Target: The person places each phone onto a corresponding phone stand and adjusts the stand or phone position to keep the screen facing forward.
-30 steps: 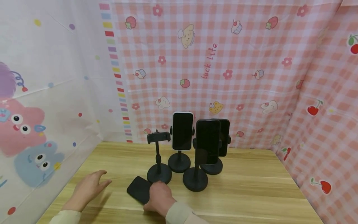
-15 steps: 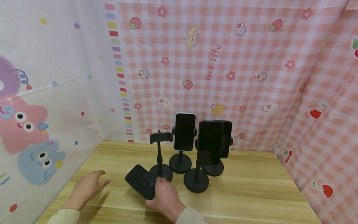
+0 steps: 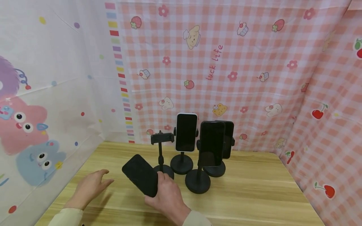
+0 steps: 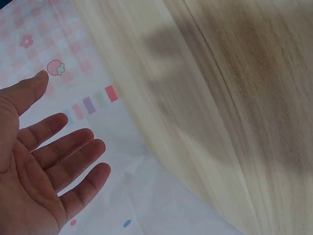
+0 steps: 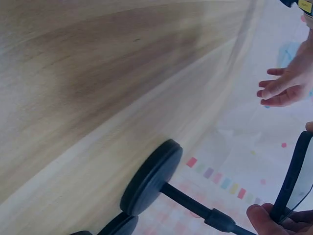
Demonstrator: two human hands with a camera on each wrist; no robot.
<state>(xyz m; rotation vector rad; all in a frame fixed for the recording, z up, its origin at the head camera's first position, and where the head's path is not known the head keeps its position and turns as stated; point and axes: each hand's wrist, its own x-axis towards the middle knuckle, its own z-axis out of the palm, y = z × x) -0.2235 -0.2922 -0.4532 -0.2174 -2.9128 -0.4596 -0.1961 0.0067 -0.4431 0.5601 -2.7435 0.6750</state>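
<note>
My right hand (image 3: 168, 196) grips a black smartphone (image 3: 140, 175) by its near right edge, holding it tilted above the wooden table. In the right wrist view the phone (image 5: 292, 176) shows nearly edge-on, with fingertips (image 5: 264, 220) at one end. Just behind it stands a black phone stand (image 3: 162, 138), its clamp bare; the phone and hand partly hide its round base. Over the table's left part, my left hand (image 3: 89, 190) is held with fingers spread and relaxed, touching nothing. Its bare palm (image 4: 29, 181) faces the left wrist camera.
Right of the bare stand, a white-framed phone (image 3: 186, 132) is clamped upright in a stand. Further right, a black phone (image 3: 212, 142) in another stand partly covers a second black phone (image 3: 229, 139) behind it. Patterned cloths (image 3: 254, 94) enclose the wooden table (image 3: 254, 201).
My right hand has lifted the smartphone off the table and tilted it up, bringing it in front of the bare stand's base. The left hand has stayed nearly still.
</note>
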